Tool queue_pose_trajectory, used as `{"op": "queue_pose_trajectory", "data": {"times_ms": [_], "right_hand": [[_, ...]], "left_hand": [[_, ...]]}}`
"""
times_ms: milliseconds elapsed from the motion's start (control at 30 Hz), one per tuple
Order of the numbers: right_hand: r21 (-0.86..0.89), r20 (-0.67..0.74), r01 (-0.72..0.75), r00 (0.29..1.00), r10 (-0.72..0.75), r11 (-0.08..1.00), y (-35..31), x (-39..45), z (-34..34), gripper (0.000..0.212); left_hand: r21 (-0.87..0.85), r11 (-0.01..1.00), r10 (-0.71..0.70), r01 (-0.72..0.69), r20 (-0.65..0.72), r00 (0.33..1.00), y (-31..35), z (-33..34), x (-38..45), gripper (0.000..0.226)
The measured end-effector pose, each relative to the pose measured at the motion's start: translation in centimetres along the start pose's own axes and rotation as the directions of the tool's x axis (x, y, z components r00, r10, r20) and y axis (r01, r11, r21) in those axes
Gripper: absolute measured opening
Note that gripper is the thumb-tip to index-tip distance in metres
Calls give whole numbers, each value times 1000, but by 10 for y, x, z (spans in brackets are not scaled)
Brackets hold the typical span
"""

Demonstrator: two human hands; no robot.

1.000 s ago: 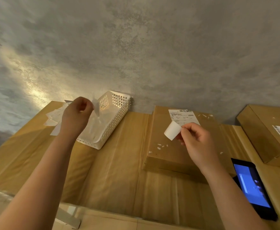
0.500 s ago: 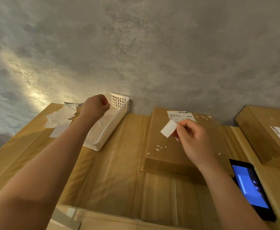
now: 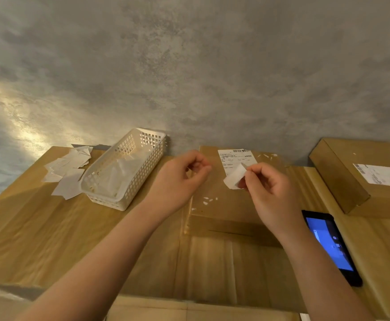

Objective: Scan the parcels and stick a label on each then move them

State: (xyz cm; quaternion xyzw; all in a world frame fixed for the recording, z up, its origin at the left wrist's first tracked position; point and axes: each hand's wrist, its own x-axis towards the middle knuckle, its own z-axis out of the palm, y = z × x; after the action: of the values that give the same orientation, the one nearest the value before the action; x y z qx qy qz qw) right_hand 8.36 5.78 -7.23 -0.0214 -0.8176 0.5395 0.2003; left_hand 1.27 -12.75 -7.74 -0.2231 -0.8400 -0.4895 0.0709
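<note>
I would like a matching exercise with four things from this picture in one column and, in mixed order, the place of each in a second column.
Things:
1. white basket
2. phone
3. small label
4. loose paper scraps

Places:
A. pinched in the right hand
B. on the table, left of the basket
C. lying screen up near the right forearm
D. by the wall, left of the left hand

Pairs: 1-D, 2-C, 3-A, 4-B
</note>
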Motion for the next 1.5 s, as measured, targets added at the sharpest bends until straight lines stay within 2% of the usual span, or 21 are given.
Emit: {"op": "queue_pose_trajectory", "data": {"times_ms": [167,300,433,533,600,633,733,800,867,933,1033,1133,1500], "right_hand": [[-19,21,61,998,-60,998,0,-10,-2,15],[-32,33,94,995,-93,995,4,-18,-2,14],[55,101,95,990,-100,994,8,-24,-6,15],[60,38,59,997,-61,997,13,-28,-12,11],[-60,-73,7,997,-11,998,21,-28,-17,8],[-127,-102,-45,994,33,991,26,-28,-20,15],[-191,-66,-172,984,163,966,37,-23,-28,29],[-193,-39,-147,989,142,970,41,-23,-31,20],[-214,-19,-108,994,106,971,43,-23,-34,14],[-252,6,-98,995,103,963,46,-23,-38,16],[-383,26,-96,993,115,919,53,-24,-43,23],[-463,35,-90,992,120,882,60,-26,-45,26],[-581,20,-57,996,84,812,69,-29,-43,29]], "left_hand": [[-88,996,42,-32,112,993,22,22,-27,13],[-131,991,-3,17,109,994,22,30,-35,15],[-146,989,-17,32,106,994,20,33,-38,12],[-166,981,-86,98,76,993,17,35,-36,10],[-268,948,-159,172,70,985,17,35,-34,7],[-319,926,-187,201,74,980,17,35,-33,6],[-370,895,-228,249,99,969,16,34,-30,3],[-363,892,-248,271,111,963,15,34,-30,1],[-314,903,-269,292,117,956,15,36,-29,7],[-184,941,-266,283,108,958,11,41,-28,10],[55,975,-219,215,75,973,4,50,-29,13],[305,947,-129,104,62,990,2,60,-32,12],[462,886,-49,34,21,999,-10,75,-36,12]]}}
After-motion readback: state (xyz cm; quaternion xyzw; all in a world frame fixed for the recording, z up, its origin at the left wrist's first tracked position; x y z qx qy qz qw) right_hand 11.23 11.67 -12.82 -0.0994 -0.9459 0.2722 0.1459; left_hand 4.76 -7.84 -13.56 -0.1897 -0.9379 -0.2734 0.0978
